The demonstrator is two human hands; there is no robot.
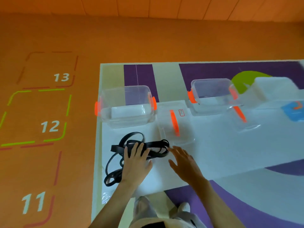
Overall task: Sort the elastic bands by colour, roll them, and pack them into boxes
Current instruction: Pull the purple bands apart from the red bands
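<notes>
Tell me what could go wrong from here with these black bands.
1. The black bands lie in a tangled heap, partly under the left hand. Rolling them as they are may pull the loops into knots.
2. The clear lid lies right beside the bands' end, close to the right hand. A sweeping move could knock it.

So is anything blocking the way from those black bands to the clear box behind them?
Nothing visible. The black bands lie under the left hand, and only bare white sheet separates them from the left clear box, which looks lidless. A lid lies to the right, off that path.
</notes>
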